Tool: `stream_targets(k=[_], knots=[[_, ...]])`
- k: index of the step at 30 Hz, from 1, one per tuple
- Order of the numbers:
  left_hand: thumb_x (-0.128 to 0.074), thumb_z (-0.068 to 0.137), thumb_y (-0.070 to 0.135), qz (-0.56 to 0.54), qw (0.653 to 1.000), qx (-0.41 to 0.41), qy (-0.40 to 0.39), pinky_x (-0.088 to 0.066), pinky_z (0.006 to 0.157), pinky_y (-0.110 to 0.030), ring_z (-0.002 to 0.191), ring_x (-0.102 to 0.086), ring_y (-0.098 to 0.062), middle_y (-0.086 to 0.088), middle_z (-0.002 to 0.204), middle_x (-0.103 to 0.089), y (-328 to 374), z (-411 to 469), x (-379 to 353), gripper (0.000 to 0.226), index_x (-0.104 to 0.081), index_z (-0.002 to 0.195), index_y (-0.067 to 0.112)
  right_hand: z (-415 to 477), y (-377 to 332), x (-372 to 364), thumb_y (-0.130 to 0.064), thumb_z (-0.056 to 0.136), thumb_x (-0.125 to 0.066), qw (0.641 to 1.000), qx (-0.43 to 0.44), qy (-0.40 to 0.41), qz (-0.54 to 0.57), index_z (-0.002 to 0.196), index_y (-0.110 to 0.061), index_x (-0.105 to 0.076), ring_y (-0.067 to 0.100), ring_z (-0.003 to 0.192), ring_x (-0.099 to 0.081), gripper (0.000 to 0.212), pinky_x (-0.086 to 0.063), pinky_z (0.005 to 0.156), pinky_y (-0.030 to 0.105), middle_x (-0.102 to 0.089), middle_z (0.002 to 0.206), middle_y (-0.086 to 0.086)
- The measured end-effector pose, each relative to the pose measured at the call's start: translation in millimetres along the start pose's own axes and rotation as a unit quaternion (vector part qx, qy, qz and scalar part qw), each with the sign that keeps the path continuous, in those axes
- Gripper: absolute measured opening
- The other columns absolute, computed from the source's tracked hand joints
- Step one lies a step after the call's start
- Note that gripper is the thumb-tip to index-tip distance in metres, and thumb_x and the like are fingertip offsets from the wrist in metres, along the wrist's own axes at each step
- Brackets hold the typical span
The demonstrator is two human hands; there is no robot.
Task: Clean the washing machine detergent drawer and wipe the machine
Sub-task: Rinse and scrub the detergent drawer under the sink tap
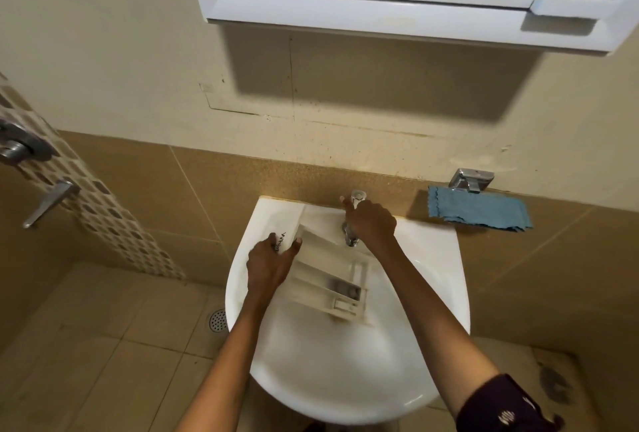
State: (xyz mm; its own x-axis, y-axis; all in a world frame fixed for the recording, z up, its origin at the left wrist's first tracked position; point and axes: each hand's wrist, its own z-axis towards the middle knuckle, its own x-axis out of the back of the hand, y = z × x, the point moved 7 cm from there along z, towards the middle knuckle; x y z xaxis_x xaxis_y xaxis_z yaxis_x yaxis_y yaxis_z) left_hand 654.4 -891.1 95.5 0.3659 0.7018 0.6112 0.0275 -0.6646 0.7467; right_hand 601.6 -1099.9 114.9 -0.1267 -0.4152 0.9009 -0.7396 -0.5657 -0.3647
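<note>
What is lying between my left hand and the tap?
The detergent drawer, lying in the sink: the left hand holds its front end, and its open body fills the stretch to the tap, gripped by the right hand. Head view.

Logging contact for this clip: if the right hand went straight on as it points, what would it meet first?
The tap, which the right hand seems to grip now; beyond it, the tiled wall, though depth is unclear.

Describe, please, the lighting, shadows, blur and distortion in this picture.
Head view: warm, dim light; the cabinet casts a hard shadow on the wall; wide-angle distortion bows the frame's edges; the detergent drawer, gripped by the left hand in the sink, is motion-blurred; soft glare on the sink's front rim.
</note>
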Motion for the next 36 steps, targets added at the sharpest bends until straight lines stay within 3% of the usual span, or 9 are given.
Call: stream_targets(k=[2, 4, 12, 16, 21, 25, 28, 31, 36], knots=[[-0.063, 0.085, 0.039, 0.036, 0.998, -0.048, 0.0, -0.041, 0.086, -0.032, 0.113, -0.056, -0.032, -0.01, 0.106, -0.065, 20.1, -2.7, 11.4, 0.048, -0.056, 0.121, 0.007, -5.5, -11.3, 4.6, -0.06, 0.095, -0.023, 0.997, 0.028, -0.031, 0.061, 0.109, 0.0, -0.062, 0.026, 0.08, -0.066, 0.073, -0.048, 0.08, 0.032, -0.071, 0.09, 0.012], [-0.067, 0.083, 0.04, 0.082, 0.992, -0.092, -0.006, -0.043, 0.088, -0.032, 0.115, -0.055, -0.028, -0.014, 0.123, -0.06, 36.9, -3.6, 21.0, 0.065, -0.048, 0.134, 0.005, -11.3, -25.5, 17.5, -0.061, 0.094, -0.022, 0.991, 0.057, -0.05, 0.112, 0.104, 0.001, -0.064, 0.025, 0.06, -0.063, 0.076, -0.054, 0.078, 0.036, -0.071, 0.085, 0.017], [-0.072, 0.073, 0.048, 0.235, 0.934, -0.27, -0.013, -0.041, 0.078, -0.029, 0.105, -0.056, -0.024, -0.006, 0.113, -0.059, 114.4, -34.0, 50.0, 0.066, -0.053, 0.129, 0.018, -39.7, -37.0, 43.5, -0.065, 0.089, -0.038, 0.915, 0.05, -0.265, 0.299, 0.114, -0.007, -0.055, 0.022, 0.055, -0.06, 0.066, -0.048, 0.054, 0.027, -0.056, 0.077, 0.01], [-0.072, 0.072, 0.048, 0.282, 0.9, -0.329, -0.037, -0.034, 0.073, -0.026, 0.105, -0.054, -0.025, -0.005, 0.108, -0.058, 142.2, -48.5, 54.3, 0.066, -0.053, 0.128, 0.018, -55.1, -37.4, 57.5, -0.043, 0.092, -0.052, 0.862, 0.061, -0.32, 0.389, 0.109, -0.009, -0.058, 0.019, 0.054, -0.065, 0.039, -0.052, 0.054, 0.028, -0.065, 0.082, 0.009], [-0.071, 0.073, 0.046, 0.312, 0.856, -0.407, -0.062, -0.039, 0.07, -0.031, 0.094, -0.054, -0.025, -0.004, 0.092, -0.058, 166.9, -66.5, 54.2, 0.05, -0.06, 0.111, 0.015, -61.4, -34.3, 87.4, -0.029, 0.092, -0.057, 0.858, 0.077, -0.236, 0.45, 0.096, -0.007, -0.06, 0.015, 0.051, -0.063, 0.022, -0.05, 0.04, 0.022, -0.067, 0.073, 0.007], [-0.069, 0.066, 0.063, 0.353, 0.82, -0.45, -0.032, -0.033, 0.092, -0.034, 0.116, -0.045, -0.022, -0.002, 0.119, -0.057, 171.7, -69.9, 58.4, 0.079, -0.05, 0.132, 0.025, -60.2, -27.1, 101.1, -0.014, 0.092, -0.056, 0.831, 0.08, -0.194, 0.515, 0.091, -0.008, -0.06, 0.011, 0.055, -0.067, 0.008, -0.053, 0.05, 0.023, -0.071, 0.066, -0.001], [-0.056, 0.047, 0.085, 0.308, 0.844, -0.438, 0.016, -0.019, 0.107, -0.04, 0.129, -0.031, -0.018, 0.002, 0.133, -0.045, 164.6, -75.4, 74.9, 0.103, -0.043, 0.137, 0.036, -62.3, -20.8, 106.5, -0.009, 0.094, -0.052, 0.801, 0.068, -0.178, 0.568, 0.089, -0.009, -0.059, 0.008, 0.055, -0.067, 0.008, -0.054, 0.051, 0.018, -0.071, 0.064, -0.003], [-0.034, 0.049, 0.087, 0.165, 0.904, -0.389, 0.068, -0.022, 0.111, -0.044, 0.133, -0.028, -0.019, -0.002, 0.139, -0.042, 156.9, -69.8, 105.7, 0.1, -0.049, 0.133, 0.035, -66.5, -16.7, 115.6, -0.009, 0.094, -0.051, 0.784, 0.061, -0.166, 0.595, 0.093, -0.009, -0.058, 0.007, 0.054, -0.068, 0.008, -0.052, 0.047, 0.017, -0.072, 0.063, -0.003], [-0.04, 0.054, 0.087, 0.264, 0.858, -0.438, 0.04, -0.001, 0.116, -0.056, 0.14, -0.026, -0.012, 0.004, 0.149, -0.033, 175.9, -78.6, 106.9, 0.092, -0.051, 0.13, 0.036, -70.5, -27.7, 135.8, -0.009, 0.091, -0.056, 0.784, 0.086, -0.144, 0.597, 0.096, -0.009, -0.06, 0.011, 0.057, -0.069, 0.006, -0.05, 0.045, 0.017, -0.072, 0.07, 0.0]])
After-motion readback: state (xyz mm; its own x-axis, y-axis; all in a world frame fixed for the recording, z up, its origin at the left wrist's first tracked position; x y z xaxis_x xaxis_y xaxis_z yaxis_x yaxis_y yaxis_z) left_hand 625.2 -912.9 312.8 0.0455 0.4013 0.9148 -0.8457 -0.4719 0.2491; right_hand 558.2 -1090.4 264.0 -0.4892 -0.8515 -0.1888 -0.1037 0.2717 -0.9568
